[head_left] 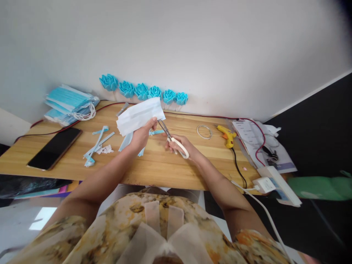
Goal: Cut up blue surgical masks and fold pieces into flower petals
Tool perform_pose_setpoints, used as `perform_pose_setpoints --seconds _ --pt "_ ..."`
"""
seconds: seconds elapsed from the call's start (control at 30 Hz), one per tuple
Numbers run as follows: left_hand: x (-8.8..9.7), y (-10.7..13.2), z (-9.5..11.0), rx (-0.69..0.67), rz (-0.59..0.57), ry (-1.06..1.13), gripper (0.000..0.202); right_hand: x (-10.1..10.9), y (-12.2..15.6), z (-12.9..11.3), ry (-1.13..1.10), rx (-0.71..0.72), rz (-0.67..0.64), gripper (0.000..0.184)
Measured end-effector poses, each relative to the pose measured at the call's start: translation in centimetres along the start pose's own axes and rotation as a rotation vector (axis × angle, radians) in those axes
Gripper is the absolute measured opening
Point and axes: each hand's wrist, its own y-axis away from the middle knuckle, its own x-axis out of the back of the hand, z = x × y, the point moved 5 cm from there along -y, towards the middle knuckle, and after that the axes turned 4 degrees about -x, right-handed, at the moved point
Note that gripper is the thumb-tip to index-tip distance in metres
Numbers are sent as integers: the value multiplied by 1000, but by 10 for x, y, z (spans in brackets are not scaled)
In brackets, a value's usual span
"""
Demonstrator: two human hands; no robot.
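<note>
White, pleated and rectangular, the fabric-like sheet (pixel 137 117) is pinched in your left hand (pixel 143 135) while your right hand (pixel 188 143) grips white-handled metal scissors (pixel 176 141) at its edge, apparently a trimming step, which calls for keeping it taut.

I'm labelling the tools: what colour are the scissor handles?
The scissor handles are creamy white; the head view shows them best.

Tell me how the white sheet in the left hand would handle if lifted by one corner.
The white sheet looks thin, so it is probably light. It spreads nearly flat beyond the left hand, suggesting slight stiffness, though one corner alone may let it sag. Its creases hint at easy folding.
</note>
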Motion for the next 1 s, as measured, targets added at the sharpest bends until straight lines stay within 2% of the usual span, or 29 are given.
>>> perform_pose_setpoints --seconds 0.3,0.5,0.6,0.8,1.0 --pt "-11 15 -2 98 -21 -101 43 1 0 -5 6 102 66 80" --pt "-16 20 -9 258 -16 -110 37 1 1 -7 -46 131 116 88" --pt "-17 20 -14 275 -22 -118 38 1 1 -8 -56 132 118 88" --pt "-17 20 -18 210 -84 -91 41 2 1 -8 -33 152 118 81" --pt "-19 22 -12 308 -49 -98 37 1 0 -8 -10 169 115 81"
